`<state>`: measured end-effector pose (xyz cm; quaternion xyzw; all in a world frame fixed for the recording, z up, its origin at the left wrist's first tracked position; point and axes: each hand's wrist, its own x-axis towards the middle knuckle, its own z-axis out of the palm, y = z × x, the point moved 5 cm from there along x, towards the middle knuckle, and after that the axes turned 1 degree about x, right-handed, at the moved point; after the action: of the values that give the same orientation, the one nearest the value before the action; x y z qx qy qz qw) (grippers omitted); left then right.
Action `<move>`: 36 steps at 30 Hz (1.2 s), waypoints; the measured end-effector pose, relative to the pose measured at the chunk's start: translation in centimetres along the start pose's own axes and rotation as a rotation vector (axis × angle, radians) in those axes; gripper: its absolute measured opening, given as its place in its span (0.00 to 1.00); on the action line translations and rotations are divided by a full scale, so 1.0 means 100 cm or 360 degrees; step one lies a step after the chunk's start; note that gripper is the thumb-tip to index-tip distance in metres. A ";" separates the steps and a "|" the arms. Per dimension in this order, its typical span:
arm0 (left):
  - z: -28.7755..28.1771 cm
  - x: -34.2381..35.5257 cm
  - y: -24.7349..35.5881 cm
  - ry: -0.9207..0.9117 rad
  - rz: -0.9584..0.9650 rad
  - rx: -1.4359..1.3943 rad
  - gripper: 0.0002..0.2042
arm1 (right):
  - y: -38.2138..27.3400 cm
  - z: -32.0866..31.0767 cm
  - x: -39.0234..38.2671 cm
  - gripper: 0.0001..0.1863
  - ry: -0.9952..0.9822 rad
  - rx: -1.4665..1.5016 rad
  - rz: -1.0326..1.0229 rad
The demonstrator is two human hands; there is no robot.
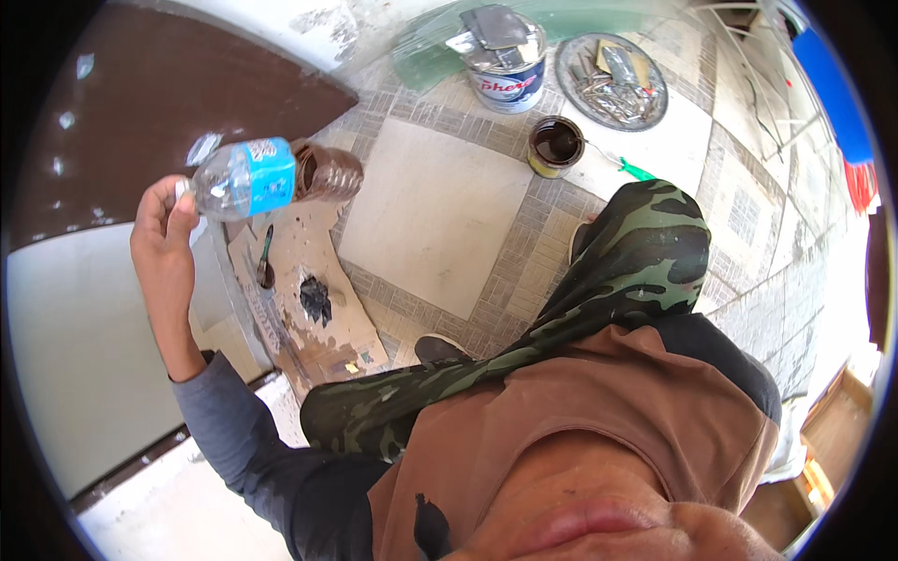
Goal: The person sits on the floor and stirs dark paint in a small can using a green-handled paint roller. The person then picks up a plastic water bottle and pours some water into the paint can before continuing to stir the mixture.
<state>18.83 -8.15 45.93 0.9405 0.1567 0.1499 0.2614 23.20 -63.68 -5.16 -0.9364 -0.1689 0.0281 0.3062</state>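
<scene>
My left hand (166, 221) is closed around the neck of a clear plastic bottle (221, 181) with a blue label. The bottle is tilted on its side, and its far end points right. There, a ribbed plastic part (329, 174) is coated in brown; I cannot tell whether it belongs to the same bottle or is a separate container. Below the bottle, a paintbrush (266, 258) with a dark green handle lies on a stained cardboard sheet (329, 264), close to a crumpled black scrap (315, 300). My right hand is out of view.
An open can of dark brown liquid (555, 147) stands on the tiled floor beside a green-handled tool (636, 169). Behind are a large paint bucket (509, 88) and a round tray (582, 105) of metal pieces. A brown panel (178, 75) is at the left. My camouflage-clad knee (655, 234) rises at right.
</scene>
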 end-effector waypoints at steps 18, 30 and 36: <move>0.017 0.006 -0.002 0.0043 -0.0062 -0.0088 0.09 | 0.033 0.019 0.036 0.12 -0.0192 0.0029 -0.0401; -0.011 -0.034 -0.123 0.0190 -0.0251 0.0308 0.14 | 0.020 0.015 0.037 0.12 -0.0246 -0.0023 -0.0461; -0.020 -0.052 -0.188 0.0157 -0.0295 0.0515 0.15 | 0.017 0.014 0.035 0.12 -0.0249 -0.0034 -0.0465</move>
<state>9.28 6.13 36.43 0.9434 0.2773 0.1438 0.1116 26.79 -62.97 -7.12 -0.9000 -0.3270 0.0543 0.2831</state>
